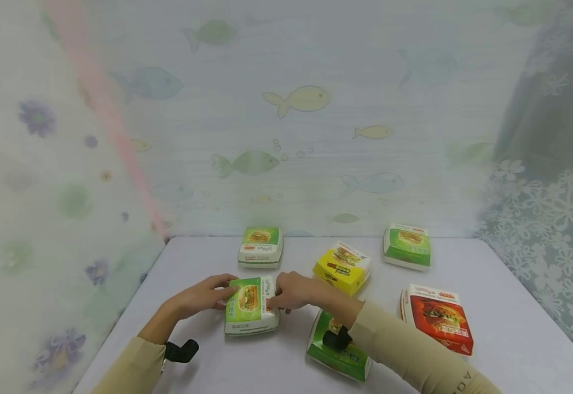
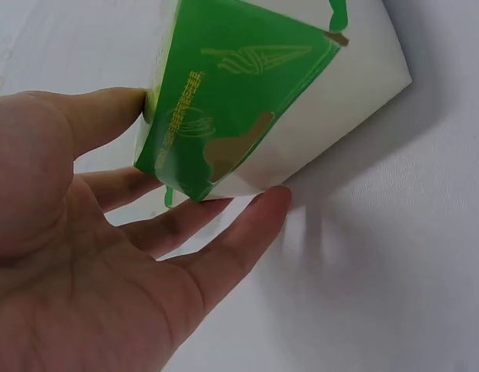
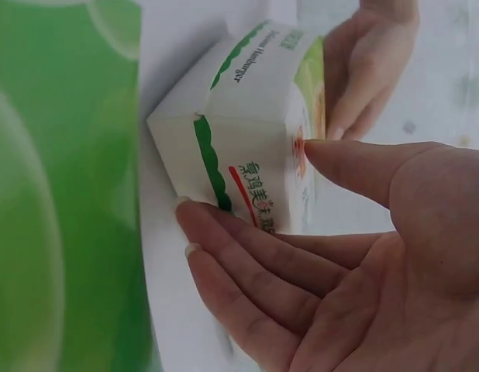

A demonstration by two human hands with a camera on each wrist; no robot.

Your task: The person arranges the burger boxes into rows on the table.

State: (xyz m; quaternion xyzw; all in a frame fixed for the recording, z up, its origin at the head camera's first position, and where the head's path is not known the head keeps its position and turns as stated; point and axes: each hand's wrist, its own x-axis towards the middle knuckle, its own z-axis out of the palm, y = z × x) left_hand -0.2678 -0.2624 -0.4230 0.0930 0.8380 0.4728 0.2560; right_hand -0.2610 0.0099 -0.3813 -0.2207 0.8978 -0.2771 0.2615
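Both hands grip one green and white burger box (image 1: 248, 306), set a little left of centre on the table. At its left side, my left hand (image 1: 197, 298) has the thumb on the lid and the fingers along the lower edge; the left wrist view shows the box's green side panel (image 2: 232, 85) between them. From the right, my right hand (image 1: 298, 290) pinches the opposite end, thumb on the lid's edge. In the right wrist view, its fingers (image 3: 247, 271) lie against the white side wall (image 3: 247, 147), close over the table. The lid looks closed.
Under the right forearm lies a green burger box (image 1: 340, 364). A yellow box (image 1: 342, 268) and a red box (image 1: 439, 317) stand to the right. Farther back are a green and white box (image 1: 260, 247) and another green box (image 1: 407, 247). Patterned curtains (image 1: 286, 137) border the table (image 1: 202, 366).
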